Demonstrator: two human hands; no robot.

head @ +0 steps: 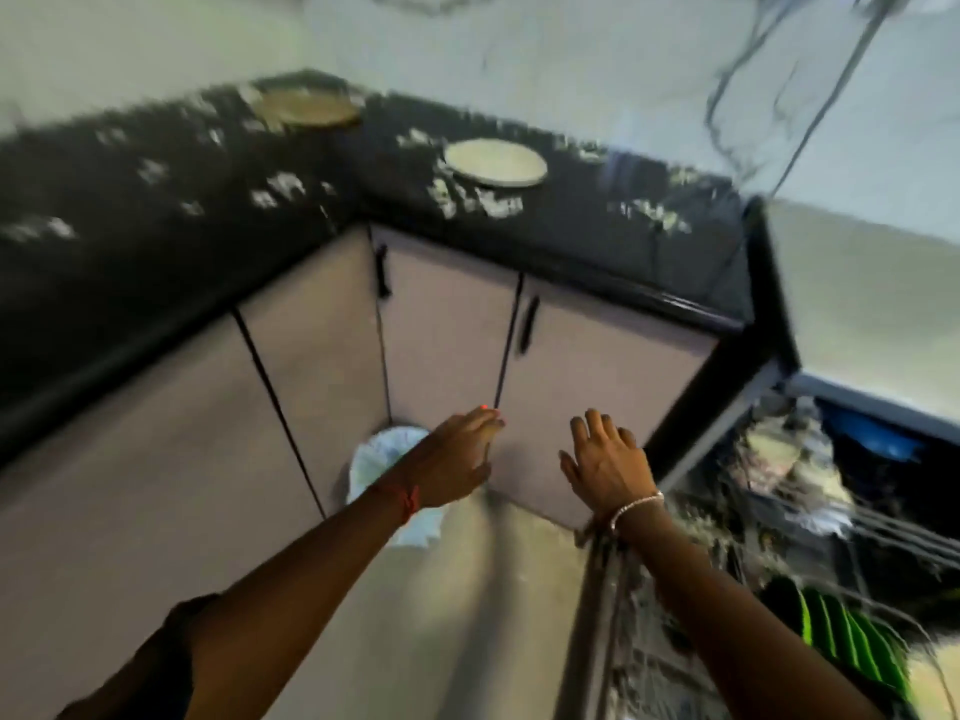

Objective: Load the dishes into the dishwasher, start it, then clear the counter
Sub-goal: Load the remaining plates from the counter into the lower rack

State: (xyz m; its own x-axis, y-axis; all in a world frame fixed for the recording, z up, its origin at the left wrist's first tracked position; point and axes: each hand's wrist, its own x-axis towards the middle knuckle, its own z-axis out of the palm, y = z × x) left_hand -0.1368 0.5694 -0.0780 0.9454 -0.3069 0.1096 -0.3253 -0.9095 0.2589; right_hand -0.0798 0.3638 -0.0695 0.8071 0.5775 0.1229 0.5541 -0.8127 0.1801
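Head view, heavily blurred by motion: a black speckled counter (156, 226) runs in an L along the wall, and on it lie two dishes, a white plate (496, 162) near the counter's inner corner and a tan plate (306, 107) further back against the wall, the two well apart. Below the counter are pale cabinet doors (447, 324) with dark handles. In front of those doors, lower than the counter top, both arms reach forward. The left hand (457, 459) has its fingers stretched straight and close together, thumb apart; the right hand (608, 465) has its fingers loosely spread. Neither grips anything. At the counter's right end and below it stands the open dishwasher (779, 511), its wire rack holding blurred dishes, something green (841, 631) and something blue (872, 439). Under the counter's corner, on the floor, sits a crumpled white bag (379, 454), partly hidden by the left wrist.
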